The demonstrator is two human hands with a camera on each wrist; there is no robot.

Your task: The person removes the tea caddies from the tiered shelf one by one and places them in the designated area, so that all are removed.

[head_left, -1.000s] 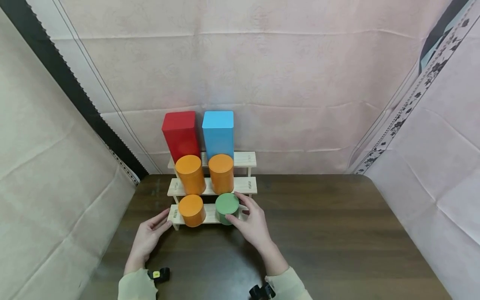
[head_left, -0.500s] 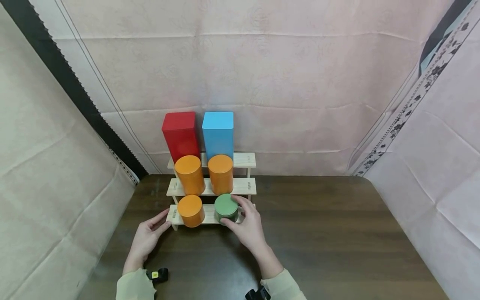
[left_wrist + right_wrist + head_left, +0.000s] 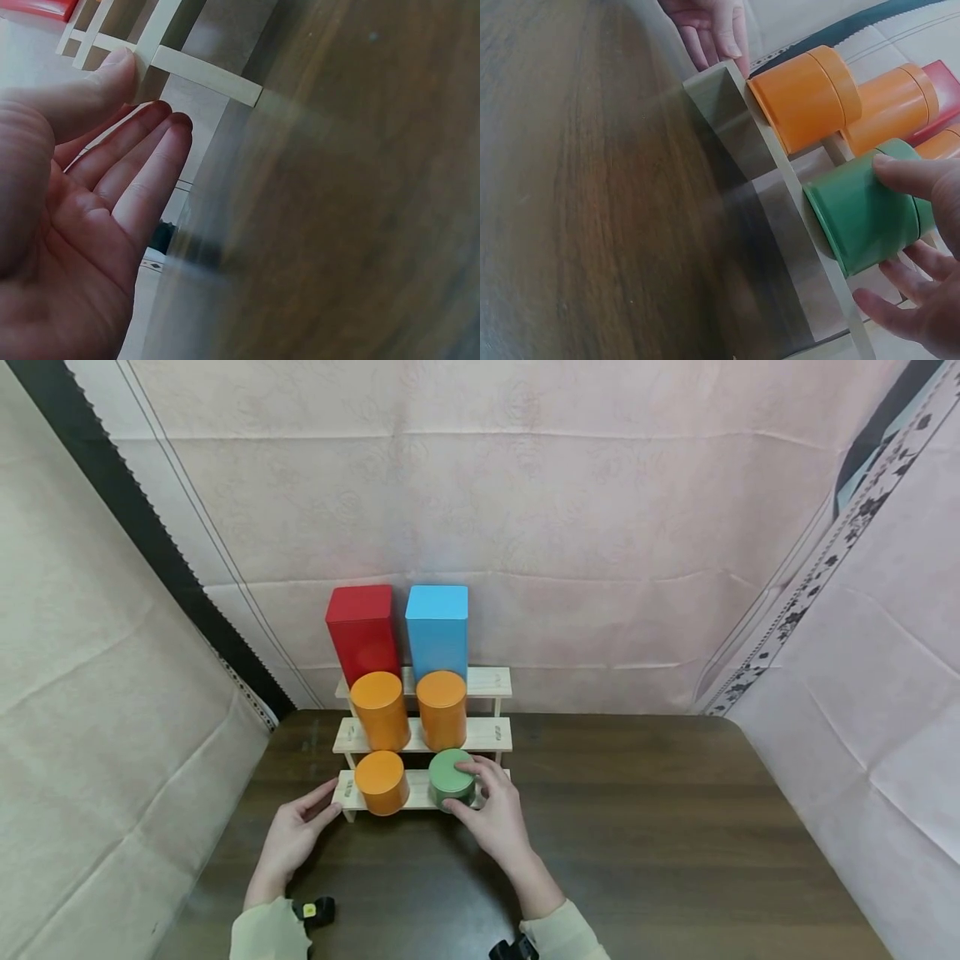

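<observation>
A three-tier pale wooden step rack (image 3: 420,783) stands on the table. Its bottom step carries an orange canister (image 3: 382,783) at left and a round green canister (image 3: 452,775) at right, both lidded and upright. My right hand (image 3: 498,814) holds the green canister, thumb at its front and fingers over its right side and lid edge. At the left end of the bottom step, my left hand (image 3: 294,839) grips the rack between thumb and fingers. The left wrist view shows the thumb of that hand (image 3: 90,217) against the wood, the other fingers fairly straight.
Two orange canisters (image 3: 442,710) occupy the middle step. Behind them, a tall red box (image 3: 362,631) and a blue box (image 3: 437,631) stand on the top step, close to the back cloth (image 3: 585,527). Dark brown tabletop (image 3: 675,835) extends to the right.
The green canister has shifted very slightly left with my right hand. Fingers of that hand have moved from the canister's back right side onto its lid edge. My left hand stays put.
</observation>
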